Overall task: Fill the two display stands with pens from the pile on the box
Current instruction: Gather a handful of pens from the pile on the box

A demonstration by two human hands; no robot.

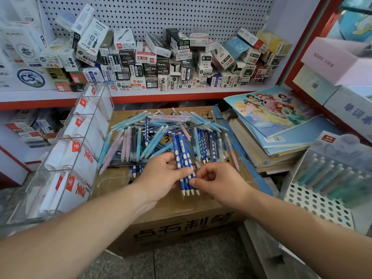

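Observation:
A pile of pens point(161, 133) in blue, teal, pink and black lies on a cardboard box point(181, 222). My left hand point(161, 176) grips a bunch of dark blue pens with pale dots point(182, 158), tips pointing toward me. My right hand point(213, 182) pinches the lower end of that bunch with thumb and forefinger. A clear acrylic display stand point(68, 154) with several compartments stands at the left, holding no pens. At the right, a white perforated display stand point(322, 202) holds several teal and pink pens.
A red-edged shelf point(161, 95) with many small pen boxes runs behind the box. A stack of notebooks point(277, 125) lies to the right of the pile. More boxes fill the right-hand shelving. Grey floor shows below.

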